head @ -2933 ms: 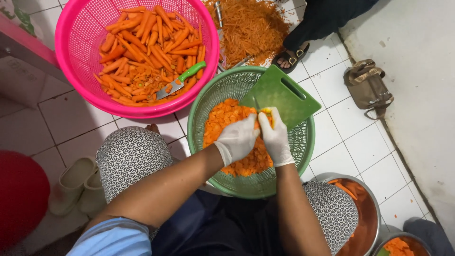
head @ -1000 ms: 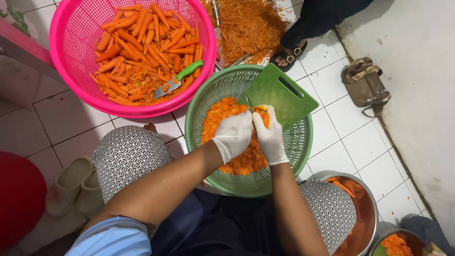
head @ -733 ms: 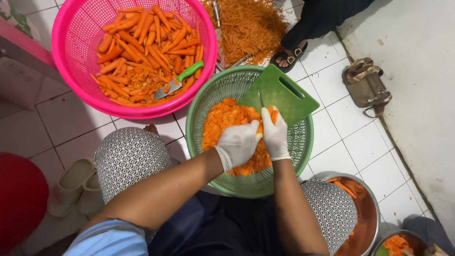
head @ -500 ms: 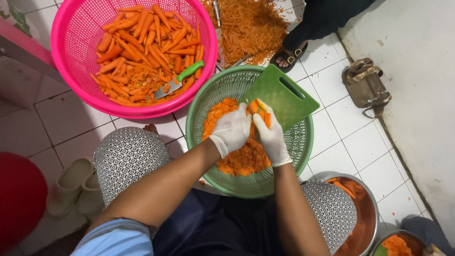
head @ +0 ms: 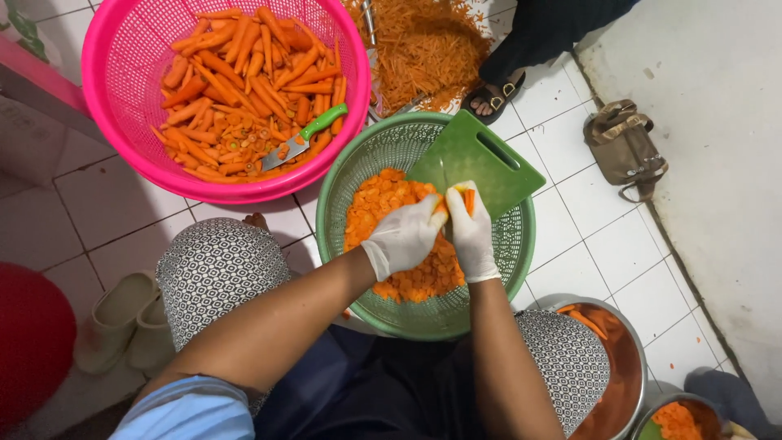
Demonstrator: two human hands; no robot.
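Both my hands wear white gloves and meet over a green mesh basket (head: 346,269) holding a heap of carrot slices (head: 407,281). My left hand (head: 405,238) pinches a carrot piece (head: 441,210) at its fingertips. My right hand (head: 473,235) is curled right beside it around another orange piece (head: 469,198); I cannot see a blade in it. A green cutting board (head: 481,155) leans inside the basket's far rim, just beyond my fingers.
A pink basket (head: 122,155) of peeled carrots (head: 244,73) with a green-handled knife (head: 305,137) sits at the upper left. Beyond are shredded carrot (head: 423,45), another person's sandalled foot (head: 493,96) and a brown bag (head: 623,147). Metal bowls (head: 623,383) stand by my right knee, white boots (head: 122,326) by my left.
My hands stayed together over the sliced carrots, shifting slightly back and forth and ending a little nearer the cutting board's lower edge. The baskets have not moved.
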